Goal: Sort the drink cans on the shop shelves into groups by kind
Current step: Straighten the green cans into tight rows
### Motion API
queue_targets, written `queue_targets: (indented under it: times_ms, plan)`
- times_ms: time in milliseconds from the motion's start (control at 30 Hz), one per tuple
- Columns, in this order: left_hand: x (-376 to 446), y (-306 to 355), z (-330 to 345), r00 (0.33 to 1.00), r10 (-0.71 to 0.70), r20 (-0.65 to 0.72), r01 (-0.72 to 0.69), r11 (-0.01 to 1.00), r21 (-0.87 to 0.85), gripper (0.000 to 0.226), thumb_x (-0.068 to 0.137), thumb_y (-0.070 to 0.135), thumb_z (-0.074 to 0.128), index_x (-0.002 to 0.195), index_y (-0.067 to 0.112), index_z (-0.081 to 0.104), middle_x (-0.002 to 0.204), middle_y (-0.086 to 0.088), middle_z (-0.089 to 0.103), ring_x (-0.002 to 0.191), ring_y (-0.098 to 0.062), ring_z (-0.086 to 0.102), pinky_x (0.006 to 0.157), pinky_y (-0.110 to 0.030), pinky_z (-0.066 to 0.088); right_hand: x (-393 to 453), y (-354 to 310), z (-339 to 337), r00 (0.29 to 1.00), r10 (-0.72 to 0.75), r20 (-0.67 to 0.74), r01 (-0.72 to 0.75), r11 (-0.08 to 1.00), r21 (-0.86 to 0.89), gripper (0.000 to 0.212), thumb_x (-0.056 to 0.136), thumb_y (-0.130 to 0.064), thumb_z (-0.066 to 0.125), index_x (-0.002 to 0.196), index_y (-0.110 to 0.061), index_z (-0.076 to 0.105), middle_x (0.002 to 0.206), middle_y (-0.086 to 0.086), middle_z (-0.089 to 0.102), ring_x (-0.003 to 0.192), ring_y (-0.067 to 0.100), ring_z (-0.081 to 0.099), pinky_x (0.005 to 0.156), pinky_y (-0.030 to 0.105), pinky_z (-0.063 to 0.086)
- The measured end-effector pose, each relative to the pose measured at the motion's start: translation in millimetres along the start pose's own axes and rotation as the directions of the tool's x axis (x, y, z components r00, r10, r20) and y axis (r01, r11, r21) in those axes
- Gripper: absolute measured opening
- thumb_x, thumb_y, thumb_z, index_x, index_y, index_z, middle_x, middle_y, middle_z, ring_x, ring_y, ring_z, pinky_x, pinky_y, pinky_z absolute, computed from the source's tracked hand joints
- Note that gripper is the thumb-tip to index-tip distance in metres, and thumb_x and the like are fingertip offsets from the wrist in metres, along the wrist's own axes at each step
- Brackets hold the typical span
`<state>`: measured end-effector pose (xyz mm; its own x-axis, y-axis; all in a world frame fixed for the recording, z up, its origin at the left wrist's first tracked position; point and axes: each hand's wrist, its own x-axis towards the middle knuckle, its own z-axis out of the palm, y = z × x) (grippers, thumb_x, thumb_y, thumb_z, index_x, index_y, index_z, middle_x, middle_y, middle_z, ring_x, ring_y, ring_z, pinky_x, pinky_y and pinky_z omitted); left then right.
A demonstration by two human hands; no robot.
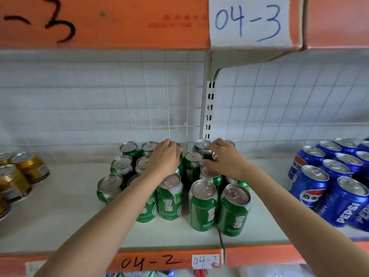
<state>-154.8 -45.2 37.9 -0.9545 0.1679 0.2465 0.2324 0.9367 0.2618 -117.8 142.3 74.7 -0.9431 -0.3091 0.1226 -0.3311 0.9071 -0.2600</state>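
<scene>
While both our hands sit over the block of green Sprite cans (202, 204) in the middle of the shelf (60, 216), the relation that matters is how the split in that block lies under them. Our left hand (164, 158) rests with fingers curled down over the tops of the cans in the left cluster, toward its far right corner; whether it truly grips one we cannot tell, since the hand hides the can beneath. Our right hand (224, 156) reaches to 12 o'clock, fingers bent over the tops of the far cans of the right cluster, and its hold is likewise hidden from us. Every can stands upright, long axis vertical, so any grip has to come from above or round the side. Between the two clusters runs a narrow gap from 6 to 12 o'clock, and one green can (192, 159) stands in it at the far end, between the two hands and near both, a little nearer the right fingertips. We judge the coming move to be closing that gap by drawing the clusters together. Gold cans (30, 166) lie at 9 o'clock and blue Pepsi cans (327, 180) at 3 o'clock, each group well apart from the green one.
</scene>
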Motion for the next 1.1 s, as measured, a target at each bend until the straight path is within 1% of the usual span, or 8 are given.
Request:
queue_targets:
  times_ms: [133,267,467,667,767,867,1000,1100]
  plan:
    - [3,-1,1,1.0,0.008,-0.003,-0.008,0.999,-0.053,0.037,0.102,0.023,0.029,0.125,0.004,0.051,0.127,-0.009,0.048,0.118,-0.021,0.044,0.099,-0.03,0.033,26,-10,2,0.989,0.016,0.149,-0.011,1.0,-0.029,0.068,0.08,-0.055,0.061,0.135,-0.018,0.043,0.131,0.003,0.037,0.116,0.026,0.047,0.099,0.039,0.037]
    - [5,-4,4,1.0,0.002,-0.011,-0.003,0.996,-0.085,0.034,0.101,0.018,0.031,0.125,0.002,0.05,0.128,-0.01,0.046,0.119,-0.024,0.042,0.097,-0.03,0.033,38,-17,7,0.984,-0.018,0.177,0.038,0.993,-0.108,0.067,0.074,-0.056,0.066,0.126,-0.017,0.051,0.124,0.001,0.037,0.104,0.026,0.053,0.092,0.043,0.043]
    - [3,-3,3,1.0,0.012,-0.019,-0.014,0.996,-0.086,0.036,0.101,0.019,0.03,0.13,0.003,0.046,0.13,-0.009,0.044,0.121,-0.022,0.039,0.097,-0.027,0.032,43,-13,0,0.978,-0.053,0.204,0.066,0.996,-0.058,0.049,0.065,-0.049,0.076,0.086,-0.008,0.06,0.095,0.006,0.054,0.087,0.025,0.056,0.078,0.041,0.05]
    - [4,-2,2,1.0,0.004,-0.009,-0.005,0.996,-0.084,0.037,0.102,0.02,0.029,0.13,0.004,0.045,0.13,-0.009,0.042,0.121,-0.022,0.038,0.098,-0.029,0.033,39,-13,-5,0.97,-0.102,0.22,0.11,0.994,-0.026,0.052,0.071,-0.046,0.074,0.108,-0.01,0.063,0.105,0.003,0.055,0.097,0.021,0.053,0.085,0.035,0.046]
    - [5,-3,4,1.0,-0.001,-0.007,0.0,0.997,-0.078,0.036,0.102,0.02,0.028,0.129,0.005,0.046,0.13,-0.008,0.042,0.121,-0.022,0.039,0.098,-0.03,0.033,46,-7,-12,0.958,-0.109,0.265,0.11,0.994,0.009,0.041,0.084,-0.045,0.063,0.109,-0.013,0.065,0.107,0.001,0.059,0.103,0.017,0.053,0.085,0.026,0.04]
    - [6,-4,6,1.0,0.01,-0.016,-0.011,0.998,-0.067,0.035,0.101,0.02,0.028,0.128,0.007,0.046,0.13,-0.007,0.043,0.12,-0.021,0.04,0.097,-0.029,0.034,63,7,-17,0.992,-0.008,0.123,0.001,0.998,0.057,0.045,0.088,-0.049,0.053,0.118,-0.015,0.061,0.113,0.003,0.054,0.107,0.019,0.051,0.091,0.029,0.038]
    - [6,-5,7,0.999,0.022,-0.038,-0.025,0.997,-0.074,0.034,0.101,0.019,0.031,0.128,0.006,0.046,0.128,-0.006,0.043,0.118,-0.021,0.04,0.096,-0.028,0.034,82,18,0,0.979,0.104,0.177,-0.083,0.989,-0.123,0.051,0.084,-0.054,0.054,0.119,-0.016,0.054,0.116,0.005,0.058,0.106,0.025,0.054,0.091,0.035,0.038]
    - [6,-5,8,0.999,0.027,-0.041,-0.03,0.997,-0.075,0.033,0.101,0.018,0.031,0.128,0.006,0.046,0.128,-0.006,0.043,0.118,-0.02,0.039,0.095,-0.026,0.032,88,16,4,0.982,0.098,0.162,-0.066,0.979,-0.193,0.049,0.084,-0.051,0.056,0.119,-0.017,0.053,0.118,0.003,0.059,0.109,0.025,0.053,0.093,0.036,0.037]
